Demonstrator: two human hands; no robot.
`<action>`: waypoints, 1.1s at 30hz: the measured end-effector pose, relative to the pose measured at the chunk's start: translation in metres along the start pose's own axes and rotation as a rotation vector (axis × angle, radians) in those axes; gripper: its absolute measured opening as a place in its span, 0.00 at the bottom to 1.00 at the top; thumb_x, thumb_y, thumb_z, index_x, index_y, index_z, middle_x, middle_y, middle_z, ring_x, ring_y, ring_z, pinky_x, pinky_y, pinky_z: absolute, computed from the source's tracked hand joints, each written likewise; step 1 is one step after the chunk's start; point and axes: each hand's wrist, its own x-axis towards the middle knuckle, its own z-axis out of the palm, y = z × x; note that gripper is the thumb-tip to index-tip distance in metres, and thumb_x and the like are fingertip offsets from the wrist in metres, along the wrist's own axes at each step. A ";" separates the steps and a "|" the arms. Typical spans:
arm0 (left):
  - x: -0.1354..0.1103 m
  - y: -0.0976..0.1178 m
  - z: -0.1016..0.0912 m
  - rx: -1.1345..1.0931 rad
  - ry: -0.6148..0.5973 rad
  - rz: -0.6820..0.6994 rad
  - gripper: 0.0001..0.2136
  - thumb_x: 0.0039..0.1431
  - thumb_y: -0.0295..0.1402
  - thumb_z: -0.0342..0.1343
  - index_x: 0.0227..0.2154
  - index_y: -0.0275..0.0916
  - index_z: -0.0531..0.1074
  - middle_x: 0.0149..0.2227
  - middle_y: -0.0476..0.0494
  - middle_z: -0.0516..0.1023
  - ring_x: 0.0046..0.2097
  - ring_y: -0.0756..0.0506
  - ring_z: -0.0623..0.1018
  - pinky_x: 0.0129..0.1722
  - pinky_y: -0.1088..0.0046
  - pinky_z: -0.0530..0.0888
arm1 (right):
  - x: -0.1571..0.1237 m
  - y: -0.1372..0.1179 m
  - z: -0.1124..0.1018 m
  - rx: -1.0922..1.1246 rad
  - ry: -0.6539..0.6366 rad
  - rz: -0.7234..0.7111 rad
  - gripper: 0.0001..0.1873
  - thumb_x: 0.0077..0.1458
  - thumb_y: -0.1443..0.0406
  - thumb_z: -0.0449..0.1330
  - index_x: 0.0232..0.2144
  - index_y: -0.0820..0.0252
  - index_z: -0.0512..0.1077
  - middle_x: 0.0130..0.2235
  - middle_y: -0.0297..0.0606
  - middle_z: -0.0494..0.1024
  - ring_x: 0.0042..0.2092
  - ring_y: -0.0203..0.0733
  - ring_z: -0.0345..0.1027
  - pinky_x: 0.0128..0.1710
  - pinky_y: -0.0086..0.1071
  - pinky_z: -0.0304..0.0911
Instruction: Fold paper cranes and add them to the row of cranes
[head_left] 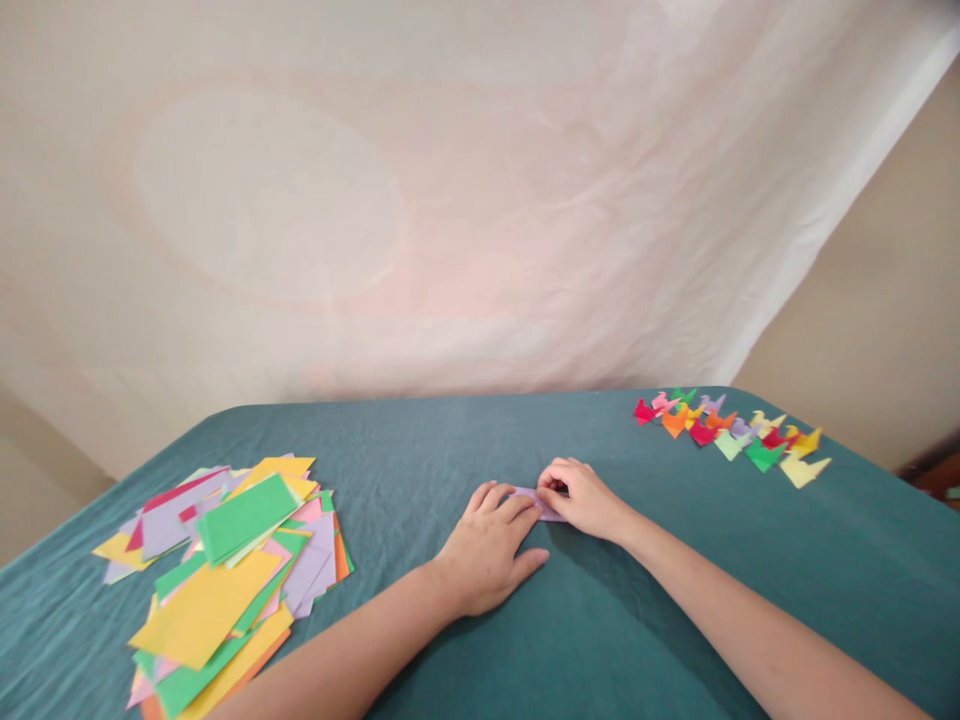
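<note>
Teal cloth covers the table [420,440]. Far left of the lilac paper [541,507] lies a loose pile of coloured sheets [225,570] in yellow, green, pink and orange. Just left of that paper, the left hand [491,545] lies flat and spread, its fingertips pressing on the paper. At the paper's right end, the right hand [585,497] has its fingers curled together, pinching it. Well right of the paper and farther back sits a cluster of small folded figures [731,430].
</note>
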 end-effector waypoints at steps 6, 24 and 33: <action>0.001 0.000 -0.001 0.031 -0.019 0.022 0.19 0.61 0.43 0.47 0.51 0.40 0.64 0.50 0.43 0.69 0.55 0.40 0.62 0.58 0.57 0.51 | 0.000 0.001 0.002 -0.016 0.006 -0.005 0.06 0.52 0.68 0.56 0.25 0.59 0.71 0.29 0.34 0.72 0.35 0.38 0.63 0.37 0.32 0.54; -0.004 -0.005 -0.003 0.140 -0.029 0.025 0.16 0.61 0.43 0.46 0.49 0.47 0.66 0.50 0.43 0.66 0.54 0.39 0.61 0.56 0.54 0.54 | -0.002 0.001 0.006 -0.061 0.050 0.001 0.05 0.51 0.68 0.56 0.25 0.58 0.71 0.29 0.33 0.71 0.34 0.37 0.62 0.37 0.31 0.53; -0.004 -0.005 -0.002 0.148 -0.031 0.024 0.17 0.61 0.44 0.45 0.51 0.47 0.64 0.51 0.43 0.65 0.55 0.40 0.61 0.57 0.54 0.53 | -0.003 -0.002 0.008 -0.083 0.086 0.014 0.04 0.50 0.68 0.56 0.26 0.58 0.71 0.29 0.33 0.71 0.34 0.37 0.62 0.37 0.31 0.53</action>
